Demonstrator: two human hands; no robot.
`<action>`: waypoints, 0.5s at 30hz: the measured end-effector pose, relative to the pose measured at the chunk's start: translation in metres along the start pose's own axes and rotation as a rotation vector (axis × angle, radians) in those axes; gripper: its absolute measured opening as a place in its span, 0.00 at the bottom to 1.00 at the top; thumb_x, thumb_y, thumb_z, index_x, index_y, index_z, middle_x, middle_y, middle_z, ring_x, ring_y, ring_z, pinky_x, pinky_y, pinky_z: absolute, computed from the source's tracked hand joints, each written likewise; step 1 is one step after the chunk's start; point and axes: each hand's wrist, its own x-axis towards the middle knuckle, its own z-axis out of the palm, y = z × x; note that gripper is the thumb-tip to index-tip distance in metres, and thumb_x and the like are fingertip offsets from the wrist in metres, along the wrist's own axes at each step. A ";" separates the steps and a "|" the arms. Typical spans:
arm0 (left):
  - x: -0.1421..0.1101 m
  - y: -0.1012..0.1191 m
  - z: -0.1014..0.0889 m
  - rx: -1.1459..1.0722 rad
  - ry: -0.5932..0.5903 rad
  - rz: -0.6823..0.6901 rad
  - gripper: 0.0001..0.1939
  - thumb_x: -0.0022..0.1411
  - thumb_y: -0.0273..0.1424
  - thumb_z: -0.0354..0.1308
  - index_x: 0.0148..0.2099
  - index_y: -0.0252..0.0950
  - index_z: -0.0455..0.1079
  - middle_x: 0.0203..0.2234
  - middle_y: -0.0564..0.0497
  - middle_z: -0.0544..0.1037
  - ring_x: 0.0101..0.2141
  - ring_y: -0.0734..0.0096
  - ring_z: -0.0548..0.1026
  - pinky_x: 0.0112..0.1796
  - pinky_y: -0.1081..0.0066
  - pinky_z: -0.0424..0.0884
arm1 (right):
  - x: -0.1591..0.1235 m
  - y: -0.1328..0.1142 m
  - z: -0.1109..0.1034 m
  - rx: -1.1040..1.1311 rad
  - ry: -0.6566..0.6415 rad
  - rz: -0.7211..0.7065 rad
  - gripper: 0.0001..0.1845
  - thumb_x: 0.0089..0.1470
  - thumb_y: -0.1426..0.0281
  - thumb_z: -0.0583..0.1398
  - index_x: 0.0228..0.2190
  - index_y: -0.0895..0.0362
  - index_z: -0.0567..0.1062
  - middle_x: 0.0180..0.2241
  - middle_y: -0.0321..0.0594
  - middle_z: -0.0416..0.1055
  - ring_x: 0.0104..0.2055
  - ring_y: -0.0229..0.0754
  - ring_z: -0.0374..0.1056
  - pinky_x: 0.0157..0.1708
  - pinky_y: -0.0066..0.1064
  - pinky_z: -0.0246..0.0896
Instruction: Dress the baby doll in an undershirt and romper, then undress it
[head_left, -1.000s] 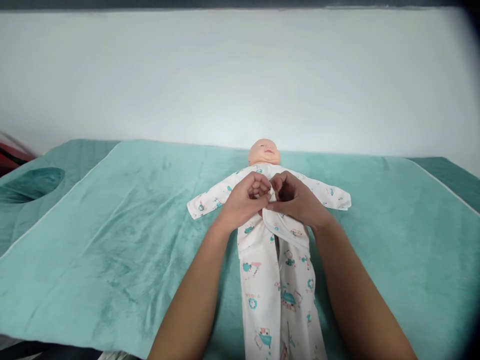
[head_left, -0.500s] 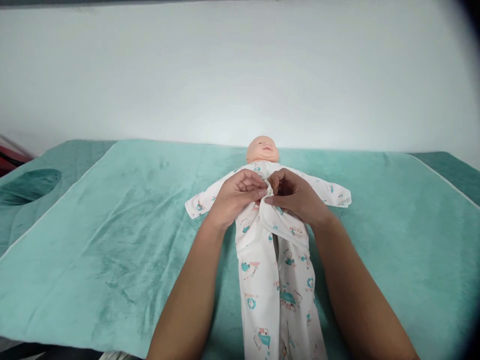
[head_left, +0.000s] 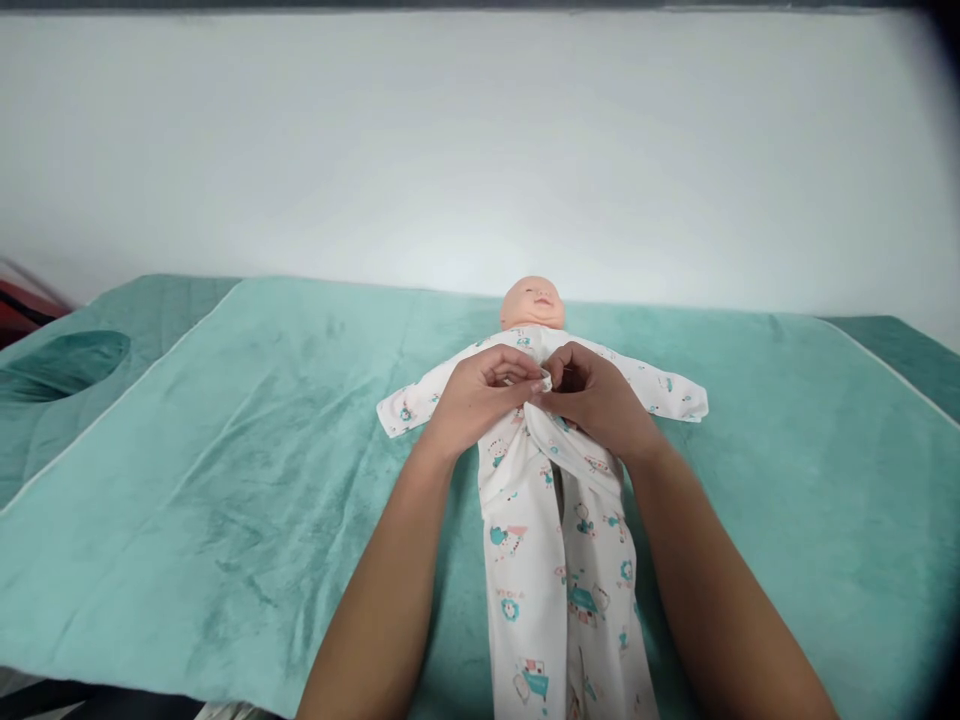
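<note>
A baby doll (head_left: 532,302) lies on its back, dressed in a white printed top (head_left: 679,395) with its sleeves spread to both sides. White printed trousers (head_left: 529,590) run from its waist toward me. Over the doll's chest, my left hand (head_left: 487,395) pinches the front edge of the top between thumb and fingers. My right hand (head_left: 596,400) grips the same edge just beside it, fingertips nearly touching the left ones. Between them a small fold of cloth sticks up. Any fastener there is hidden by my fingers.
A green plush cover (head_left: 225,480) lies under the doll. To the left, a darker green padded surface (head_left: 180,300) has an oval hole (head_left: 67,365). Behind stands a pale wall (head_left: 480,150). A red object (head_left: 26,315) shows at the far left edge.
Both hands have drawn closer together at the front of the top, and the pinched edge is bunched up between the fingertips. The whole view has shifted slightly.
</note>
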 end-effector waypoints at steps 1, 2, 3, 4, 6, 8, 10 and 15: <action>0.000 0.001 0.000 0.027 0.000 0.006 0.10 0.54 0.33 0.67 0.38 0.36 0.75 0.34 0.48 0.80 0.35 0.69 0.76 0.36 0.71 0.70 | 0.000 0.000 0.000 -0.020 0.000 -0.008 0.14 0.48 0.67 0.67 0.29 0.53 0.65 0.25 0.29 0.58 0.23 0.32 0.52 0.21 0.28 0.46; 0.000 0.001 0.000 0.052 0.000 0.015 0.10 0.54 0.33 0.66 0.39 0.36 0.75 0.35 0.48 0.80 0.36 0.69 0.77 0.37 0.70 0.70 | 0.001 0.001 0.001 -0.036 0.000 -0.018 0.14 0.47 0.68 0.67 0.28 0.53 0.65 0.25 0.29 0.58 0.23 0.32 0.52 0.22 0.28 0.46; -0.001 0.001 0.001 0.072 0.003 0.025 0.09 0.55 0.33 0.66 0.39 0.36 0.75 0.35 0.48 0.80 0.36 0.68 0.77 0.37 0.70 0.70 | 0.001 0.002 0.001 -0.048 0.000 -0.026 0.14 0.47 0.68 0.67 0.28 0.53 0.65 0.25 0.29 0.58 0.24 0.32 0.52 0.22 0.28 0.46; -0.001 0.001 0.001 0.086 0.006 0.035 0.09 0.55 0.32 0.65 0.39 0.36 0.75 0.35 0.48 0.80 0.36 0.69 0.76 0.37 0.70 0.70 | 0.001 0.002 0.000 -0.051 -0.003 -0.032 0.14 0.47 0.68 0.67 0.28 0.53 0.65 0.25 0.29 0.58 0.24 0.32 0.52 0.22 0.27 0.46; -0.001 0.001 0.003 0.084 0.015 0.049 0.07 0.55 0.31 0.65 0.38 0.36 0.74 0.33 0.49 0.79 0.35 0.70 0.76 0.37 0.70 0.70 | 0.001 0.002 -0.001 -0.032 -0.015 -0.029 0.15 0.47 0.67 0.67 0.29 0.53 0.65 0.25 0.29 0.58 0.24 0.32 0.52 0.22 0.27 0.47; 0.000 0.000 0.004 0.049 0.027 0.051 0.07 0.55 0.30 0.65 0.37 0.36 0.73 0.32 0.50 0.79 0.34 0.71 0.75 0.37 0.71 0.70 | 0.001 0.002 -0.003 0.011 -0.045 -0.011 0.15 0.48 0.66 0.67 0.30 0.53 0.65 0.26 0.29 0.58 0.23 0.32 0.52 0.21 0.27 0.47; 0.000 -0.001 0.004 0.014 0.039 0.050 0.06 0.54 0.29 0.65 0.36 0.35 0.73 0.31 0.50 0.78 0.34 0.72 0.75 0.37 0.72 0.70 | 0.001 0.001 -0.005 0.067 -0.085 0.000 0.14 0.49 0.64 0.67 0.31 0.53 0.66 0.26 0.29 0.58 0.23 0.31 0.53 0.19 0.27 0.48; 0.001 -0.002 0.004 -0.020 0.044 0.059 0.06 0.55 0.29 0.64 0.37 0.35 0.72 0.31 0.51 0.77 0.33 0.74 0.74 0.37 0.73 0.70 | 0.002 0.002 -0.008 0.128 -0.108 0.019 0.14 0.48 0.65 0.68 0.32 0.54 0.68 0.26 0.29 0.60 0.23 0.32 0.56 0.19 0.26 0.55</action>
